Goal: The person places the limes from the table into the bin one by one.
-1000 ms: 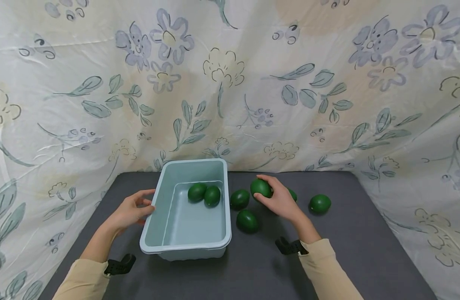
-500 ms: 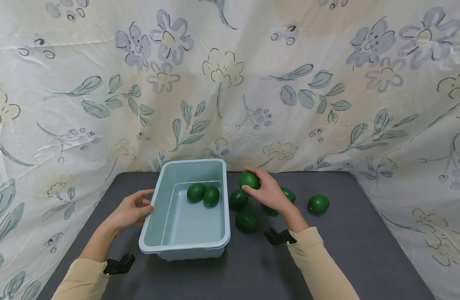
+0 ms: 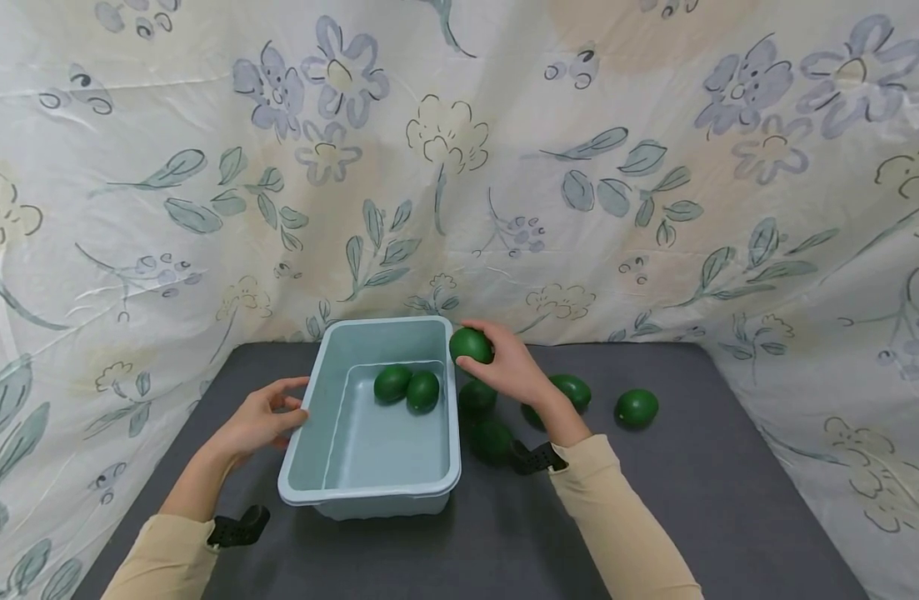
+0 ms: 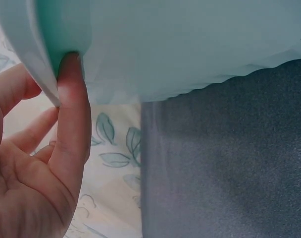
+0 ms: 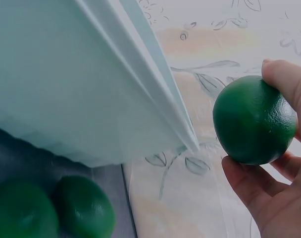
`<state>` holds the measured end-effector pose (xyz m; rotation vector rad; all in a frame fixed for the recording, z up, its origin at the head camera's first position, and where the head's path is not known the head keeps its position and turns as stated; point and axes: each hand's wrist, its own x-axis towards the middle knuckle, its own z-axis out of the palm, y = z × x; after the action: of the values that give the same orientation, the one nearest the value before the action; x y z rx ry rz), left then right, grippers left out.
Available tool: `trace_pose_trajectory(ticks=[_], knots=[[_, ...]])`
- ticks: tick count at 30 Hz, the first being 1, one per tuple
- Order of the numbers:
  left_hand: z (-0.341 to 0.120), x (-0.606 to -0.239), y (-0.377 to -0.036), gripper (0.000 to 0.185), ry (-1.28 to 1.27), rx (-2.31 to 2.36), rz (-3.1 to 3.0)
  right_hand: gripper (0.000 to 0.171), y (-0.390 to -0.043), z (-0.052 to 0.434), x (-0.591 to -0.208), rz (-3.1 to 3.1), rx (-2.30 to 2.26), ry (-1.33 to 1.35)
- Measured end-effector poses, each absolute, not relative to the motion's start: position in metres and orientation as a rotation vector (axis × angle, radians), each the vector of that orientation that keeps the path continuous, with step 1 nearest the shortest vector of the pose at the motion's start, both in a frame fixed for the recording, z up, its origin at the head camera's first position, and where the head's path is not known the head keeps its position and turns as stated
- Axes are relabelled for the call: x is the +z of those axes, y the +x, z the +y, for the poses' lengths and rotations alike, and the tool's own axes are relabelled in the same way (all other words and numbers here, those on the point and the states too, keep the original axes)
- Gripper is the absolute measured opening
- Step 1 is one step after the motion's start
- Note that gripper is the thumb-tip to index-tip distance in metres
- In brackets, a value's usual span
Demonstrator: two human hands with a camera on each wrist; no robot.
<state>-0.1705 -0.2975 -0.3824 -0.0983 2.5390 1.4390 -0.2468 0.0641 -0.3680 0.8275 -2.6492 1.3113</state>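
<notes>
A pale blue-green plastic tub (image 3: 377,497) stands on the dark table. The left hand (image 3: 260,421) grips its left rim; in the left wrist view the rim (image 4: 39,59) lies between thumb and fingers. The right hand (image 3: 515,367) holds a glossy dark green avocado (image 3: 470,345) between thumb and fingertips, raised at the tub's far right corner. In the right wrist view this avocado (image 5: 252,121) appears just beyond the tub wall (image 5: 91,99). Two more avocados, one on the left (image 3: 392,384) and one on the right (image 3: 423,391), lie together inside the tub toward its far end.
Several avocados lie right of the tub: one close to its wall (image 3: 477,397), one nearer the front (image 3: 492,442), others partly behind the right forearm (image 3: 571,390). A single avocado (image 3: 636,408) lies farther right. Flowered cloth (image 3: 504,167) hangs behind the dark table (image 3: 714,483).
The right hand has carried its avocado left and upward, from above the other avocados to the tub's far right corner. The left hand and the tub have stayed put.
</notes>
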Motion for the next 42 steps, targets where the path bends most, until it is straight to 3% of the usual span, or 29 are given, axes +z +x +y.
trace_pose_trajectory(ticks=[42], knots=[[-0.298, -0.383, -0.172, 0.063, -0.104, 1.453, 2.516, 0.058, -0.245, -0.023, -0.352, -2.66, 1.326, 1.04]])
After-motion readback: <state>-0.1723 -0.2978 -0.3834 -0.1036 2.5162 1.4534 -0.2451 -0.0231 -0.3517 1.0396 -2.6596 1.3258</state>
